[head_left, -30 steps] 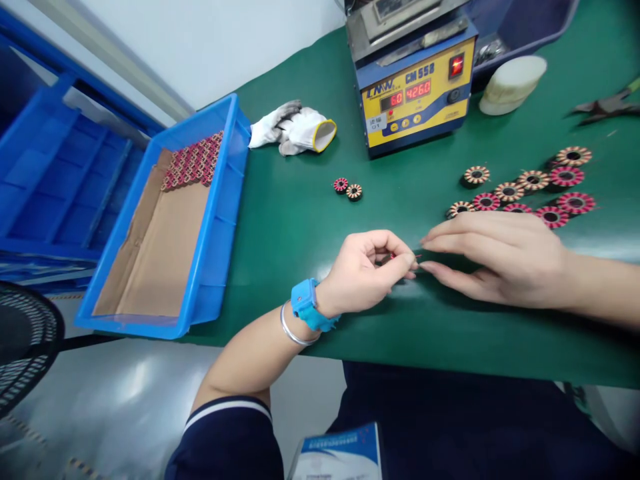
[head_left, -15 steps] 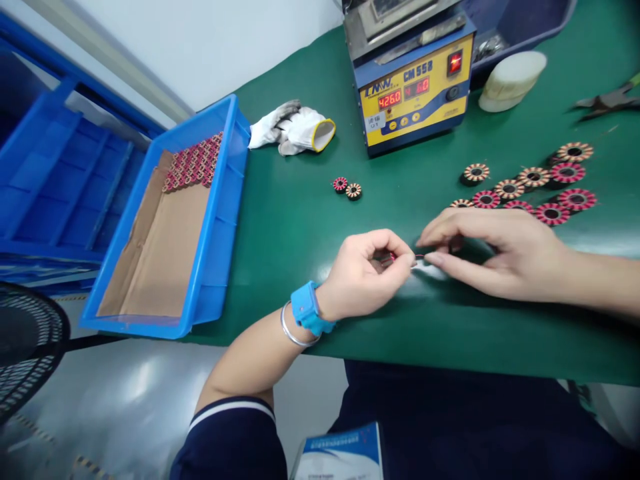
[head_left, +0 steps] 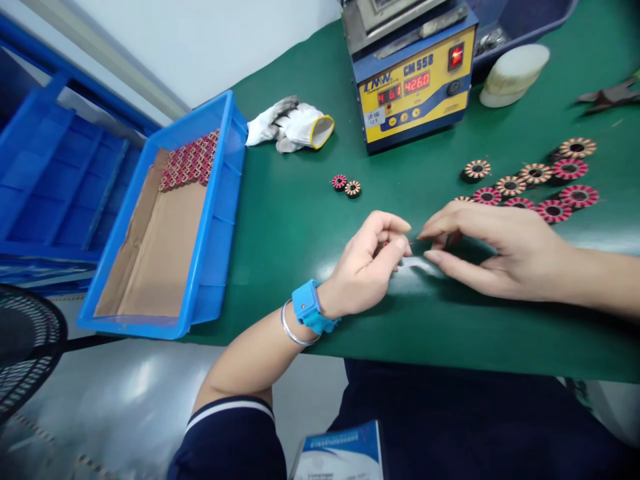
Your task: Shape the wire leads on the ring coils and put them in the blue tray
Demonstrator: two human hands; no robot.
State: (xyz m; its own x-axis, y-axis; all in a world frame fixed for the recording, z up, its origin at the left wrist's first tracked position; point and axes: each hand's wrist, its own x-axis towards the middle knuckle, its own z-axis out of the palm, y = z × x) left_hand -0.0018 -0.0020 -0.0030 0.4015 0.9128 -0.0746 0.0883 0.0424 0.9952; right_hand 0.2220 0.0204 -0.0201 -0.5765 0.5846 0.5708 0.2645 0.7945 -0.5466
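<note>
My left hand, with a blue band at its wrist, is curled round a small wound coil core. Only a bit of red shows between the fingers; the rest is hidden. A thin wire end seems to stick out toward my right hand. That hand is just to the right, its thumb and forefinger apart and nothing visible between them. Behind it several red and copper-coloured wound cores stand on the green table. Two smaller ones, a red core and a copper core, stand beyond my left hand.
On the left a blue bin with a cardboard lining holds rows of cores. White gloves lie near a yellow-fronted heating unit with lit digits. A round white container and pliers are at the right; a fan stands lower left.
My left forefinger has lifted away from the thumb, and the core has turned deeper into the hand. The wire that ran to my right fingertips is no longer between them.
</note>
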